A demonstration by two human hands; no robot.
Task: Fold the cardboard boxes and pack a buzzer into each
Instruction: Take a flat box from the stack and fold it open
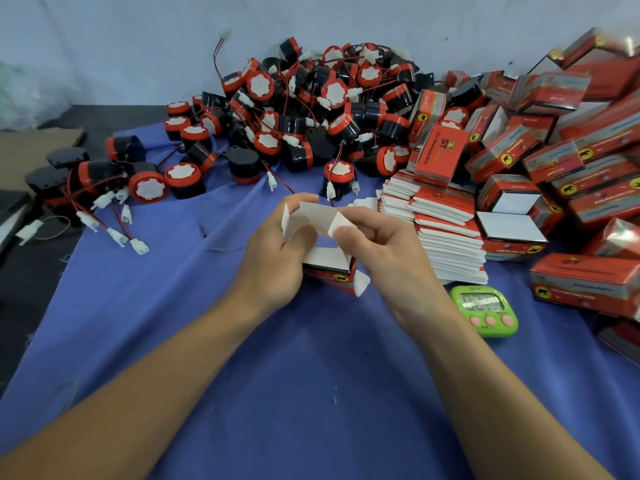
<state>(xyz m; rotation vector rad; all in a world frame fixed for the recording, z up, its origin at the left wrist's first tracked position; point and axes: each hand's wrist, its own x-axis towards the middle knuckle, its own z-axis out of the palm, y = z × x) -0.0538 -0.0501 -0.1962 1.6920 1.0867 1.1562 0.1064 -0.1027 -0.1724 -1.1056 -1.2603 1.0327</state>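
Holding the half-open cardboard box (pixel 329 277) over the blue cloth (pixel 242 358), the left hand (pixel 277 258) has its fingers curled around the left side, and the right hand (pixel 384 251) pinches a white flap under the thumb. The card seems thin, light and easy to crease, so it is better to take it near the fold lines than at the flap tips. The buzzers (pixel 311 109) lie heaped behind.

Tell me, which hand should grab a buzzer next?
Probably the left hand. Both it and the right hand grip the half-folded box, but loose buzzers lie on its side; flat boxes fill the right.
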